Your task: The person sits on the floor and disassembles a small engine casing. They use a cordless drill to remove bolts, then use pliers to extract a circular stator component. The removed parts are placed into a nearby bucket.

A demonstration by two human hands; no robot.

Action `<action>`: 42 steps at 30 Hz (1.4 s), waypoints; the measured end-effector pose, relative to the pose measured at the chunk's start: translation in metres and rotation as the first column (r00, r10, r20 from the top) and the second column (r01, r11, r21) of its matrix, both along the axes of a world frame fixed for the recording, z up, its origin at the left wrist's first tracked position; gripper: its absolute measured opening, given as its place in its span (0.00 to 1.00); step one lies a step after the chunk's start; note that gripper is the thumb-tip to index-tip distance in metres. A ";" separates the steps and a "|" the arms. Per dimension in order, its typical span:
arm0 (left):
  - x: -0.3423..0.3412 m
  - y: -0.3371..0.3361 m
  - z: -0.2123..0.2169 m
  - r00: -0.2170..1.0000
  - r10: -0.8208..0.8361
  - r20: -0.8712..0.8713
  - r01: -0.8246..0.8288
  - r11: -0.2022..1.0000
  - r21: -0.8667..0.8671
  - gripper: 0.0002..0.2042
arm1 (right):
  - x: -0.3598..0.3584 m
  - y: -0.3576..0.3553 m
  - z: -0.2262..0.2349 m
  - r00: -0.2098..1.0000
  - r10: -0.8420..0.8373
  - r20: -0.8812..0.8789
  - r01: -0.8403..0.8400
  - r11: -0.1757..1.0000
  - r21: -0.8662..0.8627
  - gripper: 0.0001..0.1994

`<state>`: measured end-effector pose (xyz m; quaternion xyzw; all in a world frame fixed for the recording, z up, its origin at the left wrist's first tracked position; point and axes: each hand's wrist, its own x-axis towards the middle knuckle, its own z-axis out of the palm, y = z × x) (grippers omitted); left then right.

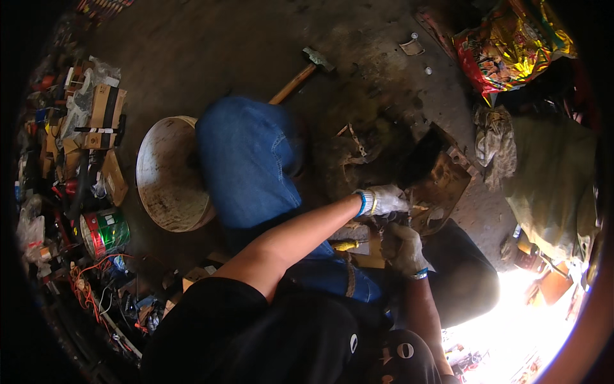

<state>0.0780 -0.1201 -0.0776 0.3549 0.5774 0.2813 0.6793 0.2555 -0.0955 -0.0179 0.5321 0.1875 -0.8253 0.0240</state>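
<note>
White work gloves with blue cuffs cover both my hands. My left hand [387,200] reaches across from the left, its fingers curled in beside a rusty metal housing [446,182]. Just below it, my right hand [407,251] is closed, with the thumb side toward the left hand. Small dark metal parts show between the two hands, too small and shadowed to name. The fingers hide what each hand grips. A tool with a yellow handle [345,246] lies left of the right hand, next to a piece of cardboard [371,255].
A sledgehammer [318,59] lies on the dark floor ahead. Left of my blue-jeaned leg [246,163] stands a dirty white bucket [167,182]. Boxes, a green-red tin [105,232] and cables clutter the far left. A shiny bag [505,54] and cloth [550,179] are at right.
</note>
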 end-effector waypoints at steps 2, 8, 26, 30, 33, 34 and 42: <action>0.003 0.000 -0.006 0.995 0.036 0.097 -0.043 0.997 0.068 0.16 | 0.002 0.007 0.006 0.989 -0.099 -0.110 0.072 0.973 -0.220 0.08; 0.001 -0.005 0.007 0.998 0.042 0.054 -0.049 0.989 0.140 0.14 | 0.005 0.016 0.003 0.959 -0.041 -0.279 -0.036 0.963 -0.266 0.05; 0.012 -0.017 -0.049 0.816 0.399 0.418 -0.419 0.907 -0.048 0.09 | 0.021 -0.001 -0.036 0.925 0.193 -0.327 -0.005 0.868 0.496 0.09; -0.016 -0.024 -0.043 0.524 0.508 0.683 -0.461 0.844 -0.274 0.12 | 0.021 0.011 -0.051 0.846 -0.059 -0.529 0.240 0.929 0.281 0.12; -0.048 -0.017 -0.057 0.742 0.430 0.515 -0.407 0.899 -0.163 0.16 | 0.012 0.027 -0.046 0.838 0.192 -0.510 0.228 0.727 0.648 0.12; -0.057 -0.014 -0.064 0.817 0.440 0.371 -0.421 0.897 -0.137 0.20 | 0.010 0.029 -0.040 0.855 0.319 -0.408 0.124 0.639 0.759 0.13; -0.103 -0.023 -0.053 0.778 0.288 -0.559 -0.447 0.878 -0.170 0.36 | 0.014 0.007 -0.013 0.729 0.661 -0.180 -0.327 0.567 0.756 0.17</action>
